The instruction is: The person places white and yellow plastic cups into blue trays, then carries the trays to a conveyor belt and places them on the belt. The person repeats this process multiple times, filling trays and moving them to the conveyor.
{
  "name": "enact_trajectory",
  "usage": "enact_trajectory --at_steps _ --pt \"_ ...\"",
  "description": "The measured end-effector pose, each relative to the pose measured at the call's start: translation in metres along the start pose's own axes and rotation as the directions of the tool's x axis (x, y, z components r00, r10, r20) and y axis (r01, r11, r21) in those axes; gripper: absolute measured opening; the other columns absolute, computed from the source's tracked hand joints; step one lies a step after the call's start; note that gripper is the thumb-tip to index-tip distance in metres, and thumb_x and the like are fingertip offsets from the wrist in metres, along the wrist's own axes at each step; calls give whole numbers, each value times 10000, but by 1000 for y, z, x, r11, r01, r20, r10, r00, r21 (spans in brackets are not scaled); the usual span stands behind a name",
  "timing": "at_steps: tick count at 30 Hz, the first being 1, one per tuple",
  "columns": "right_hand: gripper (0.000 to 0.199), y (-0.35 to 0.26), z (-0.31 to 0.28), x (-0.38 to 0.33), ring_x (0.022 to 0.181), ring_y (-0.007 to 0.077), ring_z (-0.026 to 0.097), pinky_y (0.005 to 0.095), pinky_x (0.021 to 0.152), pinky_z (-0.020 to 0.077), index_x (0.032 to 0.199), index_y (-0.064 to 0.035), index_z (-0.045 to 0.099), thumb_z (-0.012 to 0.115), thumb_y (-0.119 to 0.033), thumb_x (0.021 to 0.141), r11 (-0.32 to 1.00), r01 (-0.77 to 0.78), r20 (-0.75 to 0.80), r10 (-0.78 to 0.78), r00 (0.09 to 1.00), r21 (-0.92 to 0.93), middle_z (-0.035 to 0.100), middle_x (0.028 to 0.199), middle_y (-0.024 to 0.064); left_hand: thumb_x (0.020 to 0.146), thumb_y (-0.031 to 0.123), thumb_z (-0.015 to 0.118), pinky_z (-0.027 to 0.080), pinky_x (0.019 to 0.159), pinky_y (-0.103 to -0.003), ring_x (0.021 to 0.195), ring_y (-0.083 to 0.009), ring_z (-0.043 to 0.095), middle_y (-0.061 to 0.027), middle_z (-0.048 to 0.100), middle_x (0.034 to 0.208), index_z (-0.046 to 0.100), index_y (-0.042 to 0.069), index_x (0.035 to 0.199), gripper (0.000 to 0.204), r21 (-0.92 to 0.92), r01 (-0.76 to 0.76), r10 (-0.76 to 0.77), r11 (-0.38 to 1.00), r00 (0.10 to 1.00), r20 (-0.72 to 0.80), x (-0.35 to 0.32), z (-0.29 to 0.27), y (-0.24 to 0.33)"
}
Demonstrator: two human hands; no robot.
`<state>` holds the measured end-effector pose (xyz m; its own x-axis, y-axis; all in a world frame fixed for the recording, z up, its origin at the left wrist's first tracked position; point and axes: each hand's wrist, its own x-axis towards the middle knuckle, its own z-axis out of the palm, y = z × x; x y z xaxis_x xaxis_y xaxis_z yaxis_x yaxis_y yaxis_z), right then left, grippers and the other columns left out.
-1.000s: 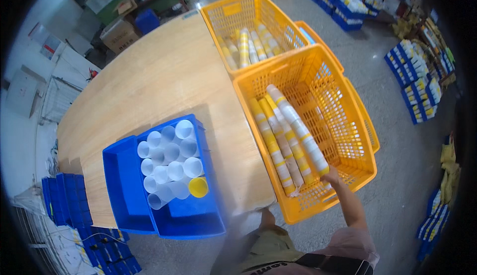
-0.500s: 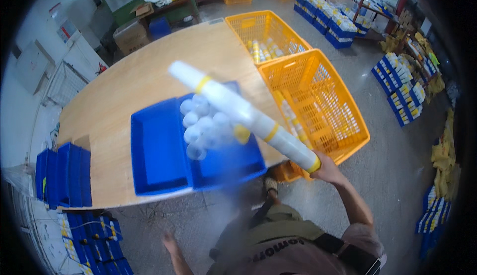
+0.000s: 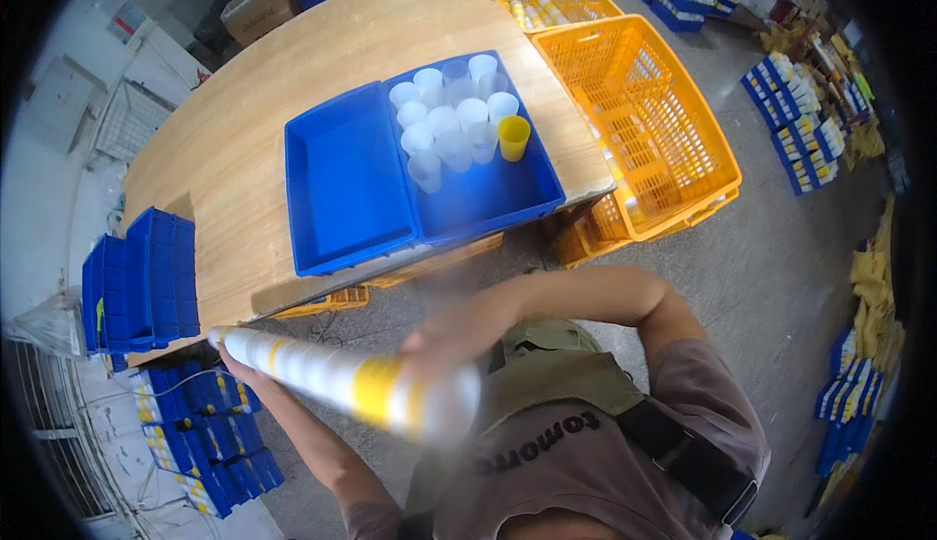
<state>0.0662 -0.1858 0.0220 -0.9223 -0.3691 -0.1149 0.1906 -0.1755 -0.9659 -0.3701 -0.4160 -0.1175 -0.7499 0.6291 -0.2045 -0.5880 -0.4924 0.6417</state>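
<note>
Tray (image 3: 493, 206) w/ cups (image 3: 446, 136) on tbl (image 3: 229, 164) beyond stack (image 3: 317, 369)

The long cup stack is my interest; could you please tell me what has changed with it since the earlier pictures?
The right hand lifted the cup stack out of the near yellow basket and carried it leftward, in front of the body. The left hand, away from it before, has come up to its far end. The loose cups stayed in their blue tray.

White wall at left (image 3: 59, 140), grey floor (image 3: 771, 296), pale wooden table (image 3: 244, 140)
</note>
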Motion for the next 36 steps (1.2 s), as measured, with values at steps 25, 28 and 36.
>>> enact_trajectory --at_steps 25,28,36 --pt "463 108 -128 -68 894 219 597 404 867 464 1127 -71 518 652 -448 895 236 616 -657 188 730 752 607 986 99 944 349 557 604 656 -377 765 -313 684 -275 634 969 422 -93 1277 570 323 878 -884 354 427 -190 -108 330 -257" --pt "429 107 -141 -93 1054 213 579 398 954 430 1195 -87 528 562 -438 950 415 614 -727 208 654 671 612 1118 97 948 361 546 605 650 -372 765 -306 683 -275 628 970 439 -93 1264 563 320 866 -895 385 434 -97 -112 342 -256" --pt "421 111 -144 -85 1132 230 570 467 944 468 1225 -69 498 515 -407 975 368 580 -666 167 727 726 601 1205 99 923 305 605 605 657 -374 750 -262 693 -171 669 950 541 -25 1206 440 378 871 -890 312 407 -205 -110 350 -240"
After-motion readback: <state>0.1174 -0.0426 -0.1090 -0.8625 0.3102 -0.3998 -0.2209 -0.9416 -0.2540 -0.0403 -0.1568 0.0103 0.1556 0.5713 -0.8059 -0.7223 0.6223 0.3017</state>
